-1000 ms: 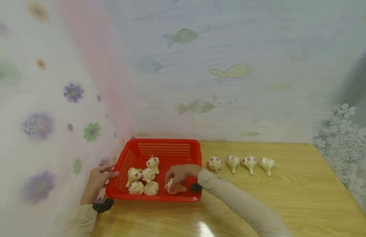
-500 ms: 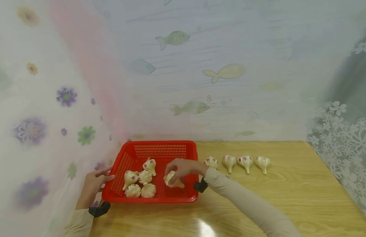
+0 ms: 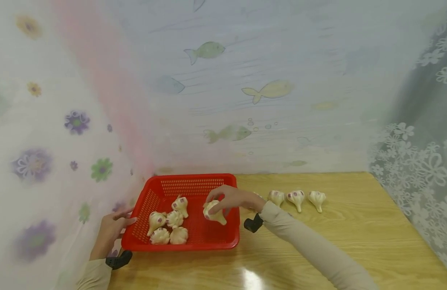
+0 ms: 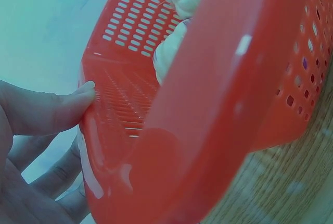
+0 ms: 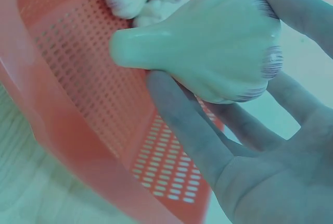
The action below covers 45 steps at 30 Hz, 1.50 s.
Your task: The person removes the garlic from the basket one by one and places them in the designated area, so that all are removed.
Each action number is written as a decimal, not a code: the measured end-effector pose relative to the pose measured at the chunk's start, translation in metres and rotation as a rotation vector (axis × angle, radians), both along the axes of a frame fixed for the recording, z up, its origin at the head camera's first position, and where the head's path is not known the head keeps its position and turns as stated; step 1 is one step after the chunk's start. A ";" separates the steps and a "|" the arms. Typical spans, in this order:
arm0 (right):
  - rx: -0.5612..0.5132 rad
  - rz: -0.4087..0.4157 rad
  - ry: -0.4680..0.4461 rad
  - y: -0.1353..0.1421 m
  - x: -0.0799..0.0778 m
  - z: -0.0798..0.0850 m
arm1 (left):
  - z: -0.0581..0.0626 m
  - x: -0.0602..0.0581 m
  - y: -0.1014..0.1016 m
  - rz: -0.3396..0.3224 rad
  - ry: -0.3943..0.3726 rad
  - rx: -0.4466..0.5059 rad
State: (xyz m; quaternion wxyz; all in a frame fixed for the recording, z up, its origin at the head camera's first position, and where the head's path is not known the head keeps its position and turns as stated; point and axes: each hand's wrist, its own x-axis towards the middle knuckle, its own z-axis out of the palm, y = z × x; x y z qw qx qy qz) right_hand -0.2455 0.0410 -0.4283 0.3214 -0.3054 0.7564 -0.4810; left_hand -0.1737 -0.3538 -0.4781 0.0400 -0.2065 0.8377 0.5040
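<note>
A red plastic basket (image 3: 194,246) with slotted walls stands on the wooden table, several white garlic bulbs (image 3: 175,218) with purple marks grouped in its left half. My left hand (image 3: 109,233) grips the basket's left rim; in the left wrist view the thumb (image 4: 57,110) lies over the rim with the fingers outside the wall. Over the basket's right half, my right hand (image 3: 228,198) holds one garlic bulb (image 3: 215,213) between thumb and fingers. The right wrist view shows this held garlic bulb (image 5: 208,47) close up, its stem pointing left, above the slotted basket.
Right of the basket, a row of garlic bulbs (image 3: 295,198) lies on the wooden table (image 3: 339,241); the leftmost one is mostly hidden behind the right hand. A wall (image 3: 245,153) painted with fish rises behind the table, and a flowered wall (image 3: 64,193) stands close on the left.
My right hand has lifted the garlic bulb up from the basket floor. The left hand stays on the rim. The whole head view has shifted slightly left.
</note>
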 end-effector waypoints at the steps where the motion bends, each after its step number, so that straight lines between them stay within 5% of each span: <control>1: -0.009 -0.001 0.001 0.002 0.000 0.002 | 0.000 0.000 0.000 0.003 0.002 0.001; 20: -0.083 -0.099 -0.057 0.059 0.005 0.029 | 0.002 0.001 -0.004 0.000 -0.015 -0.002; 45: -0.130 -0.224 -0.052 0.141 0.022 0.037 | -0.002 -0.001 -0.002 0.030 -0.013 0.033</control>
